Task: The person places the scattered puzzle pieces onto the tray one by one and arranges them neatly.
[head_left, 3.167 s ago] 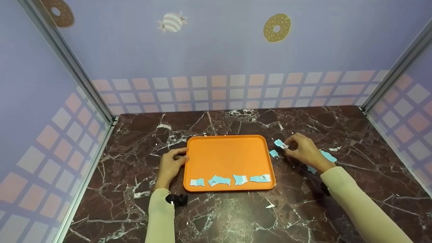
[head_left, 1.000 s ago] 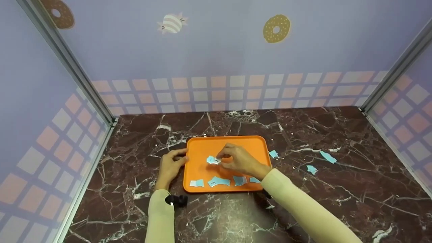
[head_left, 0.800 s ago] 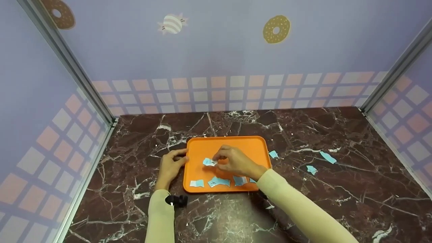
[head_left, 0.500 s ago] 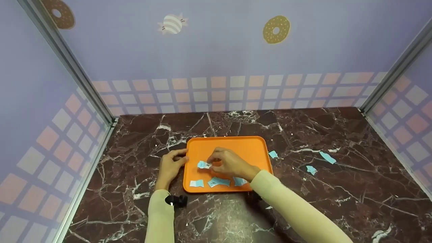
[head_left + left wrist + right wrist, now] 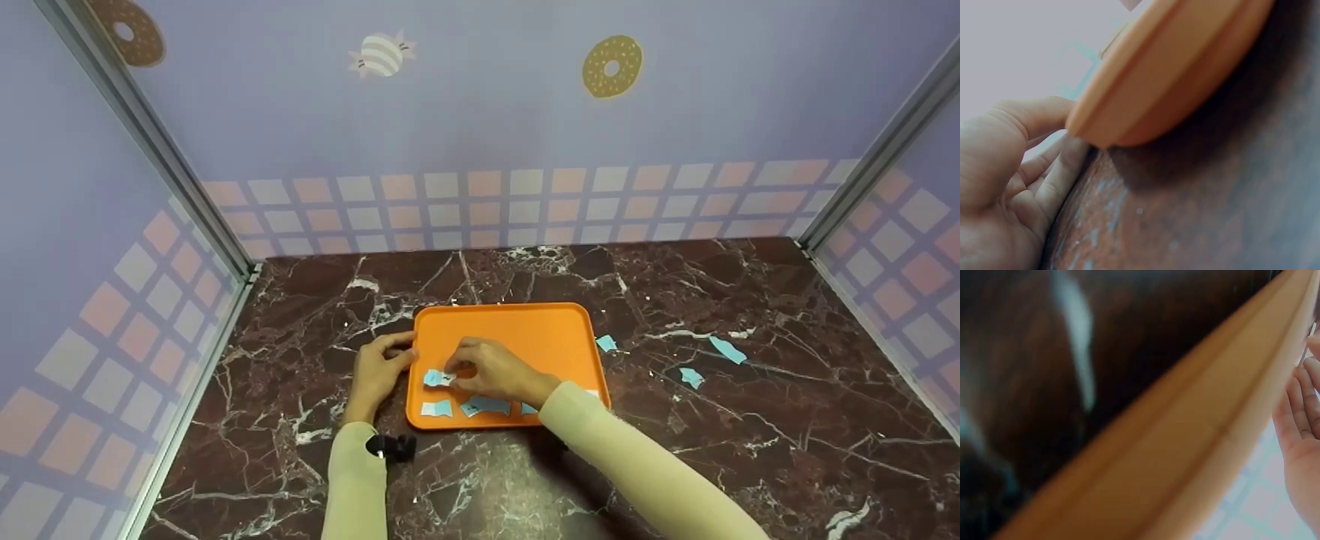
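An orange tray [image 5: 517, 330] lies on the dark marbled table. My left hand [image 5: 381, 373] holds its left edge; in the left wrist view the thumb [image 5: 1053, 112] meets the rim with the other fingers beside it. Low over the tray's left part, my right hand [image 5: 487, 369] pinches a torn scrap of blue-and-white paper [image 5: 436, 378] between thumb and fingertips. Along the tray's near side lie more paper scraps, a small one [image 5: 436, 408] at the left and a wider one [image 5: 487, 406] beside it. The right forearm [image 5: 600, 435] partly hides the others in that row.
Right of the tray, three blue paper scraps lie on the table: one near the rim [image 5: 607, 343], one further right [image 5: 691, 377] and a longer one [image 5: 727, 349]. Patterned panels [image 5: 480, 135] close in the table at the back and both sides.
My right hand picked up the paper scrap right of the tray, carried it left over the tray, then moved further left and nearer. My left hand stays at the tray's edge.
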`<state>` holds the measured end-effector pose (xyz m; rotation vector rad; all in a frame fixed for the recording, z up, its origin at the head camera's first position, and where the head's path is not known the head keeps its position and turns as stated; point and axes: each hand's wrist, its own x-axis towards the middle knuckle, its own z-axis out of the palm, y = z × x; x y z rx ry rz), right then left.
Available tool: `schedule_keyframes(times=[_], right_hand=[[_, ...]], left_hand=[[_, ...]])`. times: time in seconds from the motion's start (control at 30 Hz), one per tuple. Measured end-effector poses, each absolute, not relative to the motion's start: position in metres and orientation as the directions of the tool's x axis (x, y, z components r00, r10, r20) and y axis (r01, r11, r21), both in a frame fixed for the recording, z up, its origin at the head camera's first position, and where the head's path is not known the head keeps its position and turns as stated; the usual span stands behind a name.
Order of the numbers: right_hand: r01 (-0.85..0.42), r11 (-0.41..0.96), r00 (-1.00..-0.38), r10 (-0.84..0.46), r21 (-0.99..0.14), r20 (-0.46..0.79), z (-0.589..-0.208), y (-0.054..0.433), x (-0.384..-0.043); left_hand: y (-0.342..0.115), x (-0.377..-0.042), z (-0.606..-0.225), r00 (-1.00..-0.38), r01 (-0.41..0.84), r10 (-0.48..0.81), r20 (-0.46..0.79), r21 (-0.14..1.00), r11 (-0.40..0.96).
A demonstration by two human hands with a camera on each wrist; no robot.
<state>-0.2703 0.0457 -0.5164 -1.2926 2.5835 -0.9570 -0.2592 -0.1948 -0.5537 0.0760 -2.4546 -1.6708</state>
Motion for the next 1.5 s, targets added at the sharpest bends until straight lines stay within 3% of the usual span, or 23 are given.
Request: schedule_keyframes(times=[0.87,1.3,1.5], right_hand=[[-0.707,0.460,-0.621,-0.768,-0.538,0.160,-0.523,0.036,-0.270],[-0.633,0.446,-0.668,-0.728,-0.632,0.155,-0.518,0.049,-0.266],[-0.629,0.393,-0.680,-0.695,-0.670,0.232,-0.513,0.067,-0.261]], left_hand=[[-0.193,-0.259,-0.552,-0.983,0.058,-0.143,0.117,0.930,0.363],[-0.194,-0.257,-0.551,-0.986,0.040,-0.137,0.100,0.921,0.387],[-0.194,-0.257,-0.551,-0.985,0.038,-0.142,0.103,0.914,0.403]])
